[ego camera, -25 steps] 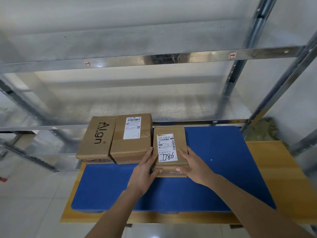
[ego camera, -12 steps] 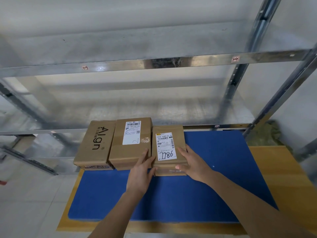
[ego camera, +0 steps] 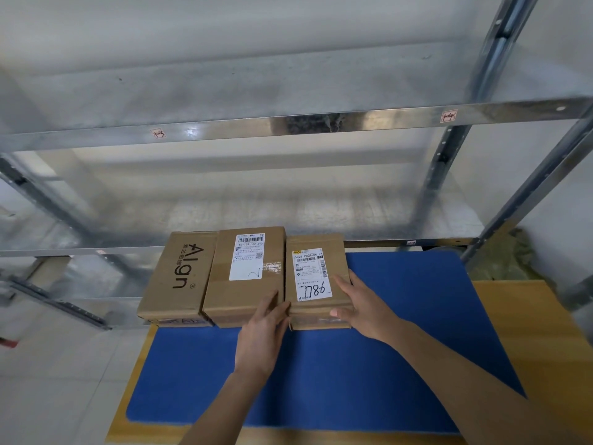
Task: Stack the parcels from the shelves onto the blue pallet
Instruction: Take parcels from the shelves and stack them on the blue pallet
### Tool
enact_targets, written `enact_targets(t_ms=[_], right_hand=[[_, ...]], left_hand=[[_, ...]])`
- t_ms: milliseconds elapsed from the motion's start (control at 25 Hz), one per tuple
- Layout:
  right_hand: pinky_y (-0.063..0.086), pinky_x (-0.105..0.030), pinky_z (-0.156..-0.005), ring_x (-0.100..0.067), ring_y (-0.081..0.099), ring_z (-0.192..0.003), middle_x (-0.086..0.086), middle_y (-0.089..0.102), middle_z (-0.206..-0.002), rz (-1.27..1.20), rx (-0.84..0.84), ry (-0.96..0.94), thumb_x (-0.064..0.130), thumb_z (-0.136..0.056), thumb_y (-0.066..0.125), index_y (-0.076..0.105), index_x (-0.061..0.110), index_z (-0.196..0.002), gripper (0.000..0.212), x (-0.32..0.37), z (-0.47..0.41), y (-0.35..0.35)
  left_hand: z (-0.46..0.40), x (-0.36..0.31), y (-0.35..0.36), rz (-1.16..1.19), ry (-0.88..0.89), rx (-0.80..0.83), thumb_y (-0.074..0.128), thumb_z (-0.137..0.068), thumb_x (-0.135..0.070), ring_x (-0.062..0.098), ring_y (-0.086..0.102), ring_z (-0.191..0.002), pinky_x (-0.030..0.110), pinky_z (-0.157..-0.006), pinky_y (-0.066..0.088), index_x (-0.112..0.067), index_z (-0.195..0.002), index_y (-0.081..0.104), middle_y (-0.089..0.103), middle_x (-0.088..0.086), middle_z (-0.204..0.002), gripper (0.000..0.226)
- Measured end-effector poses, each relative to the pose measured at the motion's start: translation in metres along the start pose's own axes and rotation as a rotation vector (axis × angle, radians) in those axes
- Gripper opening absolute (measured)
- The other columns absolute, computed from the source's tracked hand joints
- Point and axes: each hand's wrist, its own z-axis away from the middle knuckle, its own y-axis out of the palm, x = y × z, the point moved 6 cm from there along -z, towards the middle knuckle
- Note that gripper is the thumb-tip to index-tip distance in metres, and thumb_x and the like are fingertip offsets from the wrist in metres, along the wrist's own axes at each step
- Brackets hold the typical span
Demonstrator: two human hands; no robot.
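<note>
Third parcel on pallet, long axis 12–6, flush at 3 o'clock of middle parcel; left hand flat-fingered at seam, right hand clasping its right edge, nearer.

Fine print on white shipping labels too small to read. Both forearms cut off by bottom edge. Olive-green bundle behind steel upright: blurred, unidentifiable.

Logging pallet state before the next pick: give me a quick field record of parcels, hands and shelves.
parcels on blue pallet: three, in a row along its far edge
left parcel: printed "Align"
middle parcel: white label
right parcel: label marked 7786
left hand: touches the right parcel's left side
right hand: grips its right near corner
shelves: bare metal in view
</note>
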Motion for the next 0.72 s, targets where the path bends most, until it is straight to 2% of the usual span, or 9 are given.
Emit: enact_targets(t_ms=[80, 200, 400, 600, 720], right_hand=[[0.025, -0.044, -0.125, -0.017, 0.019, -0.154, 0.008, 0.002, -0.170, -0.004, -0.005, -0.005, 0.037, -0.095, 0.069, 0.011, 0.034, -0.163, 0.089, -0.0010, -0.0039, -0.0007], [0.021, -0.041, -0.126, -0.015, 0.015, -0.155, 0.007, 0.000, -0.171, -0.007, -0.002, 0.002, 0.035, -0.096, 0.069, 0.010, 0.031, -0.163, 0.090, -0.0038, -0.0079, -0.0011], [0.023, -0.030, -0.122, -0.006, 0.024, -0.149, 0.021, 0.005, -0.165, -0.022, -0.022, -0.031, 0.032, -0.095, 0.070, 0.013, 0.028, -0.163, 0.089, -0.0016, -0.0089, 0.0000], [0.027, -0.035, -0.123, -0.012, 0.029, -0.148, 0.016, 0.010, -0.167, -0.027, -0.040, -0.025, 0.032, -0.094, 0.071, 0.013, 0.030, -0.163, 0.090, -0.0007, -0.0091, 0.0009], [0.022, -0.035, -0.123, -0.017, 0.021, -0.153, 0.007, 0.002, -0.170, -0.002, -0.020, 0.000, 0.034, -0.095, 0.070, 0.009, 0.032, -0.163, 0.091, 0.0002, -0.0088, 0.0011]], left_hand=[[0.0009, -0.0002, 0.0004, 0.002, 0.004, -0.005, 0.064, -0.096, -0.028, 0.015, 0.068, -0.100, 0.035, -0.071, 0.058, -0.024, -0.126, 0.068, 0.043, -0.012, -0.151, 0.030], [0.0013, 0.0005, 0.0023, 0.007, 0.000, 0.001, 0.064, -0.096, -0.028, 0.014, 0.067, -0.103, 0.037, -0.073, 0.059, -0.024, -0.126, 0.068, 0.041, -0.012, -0.152, 0.030], [0.0006, -0.0001, 0.0006, -0.011, -0.005, 0.000, 0.063, -0.096, -0.029, 0.017, 0.068, -0.102, 0.038, -0.071, 0.059, -0.025, -0.125, 0.068, 0.044, -0.010, -0.150, 0.029], [0.0023, 0.0032, 0.0031, -0.011, -0.002, 0.030, 0.066, -0.095, -0.026, 0.014, 0.067, -0.102, 0.037, -0.070, 0.058, -0.027, -0.129, 0.065, 0.040, -0.012, -0.153, 0.034], [0.0037, 0.0017, 0.0008, 0.000, -0.010, 0.053, 0.065, -0.095, -0.029, 0.010, 0.066, -0.104, 0.034, -0.072, 0.057, -0.028, -0.132, 0.063, 0.037, -0.014, -0.155, 0.037]])
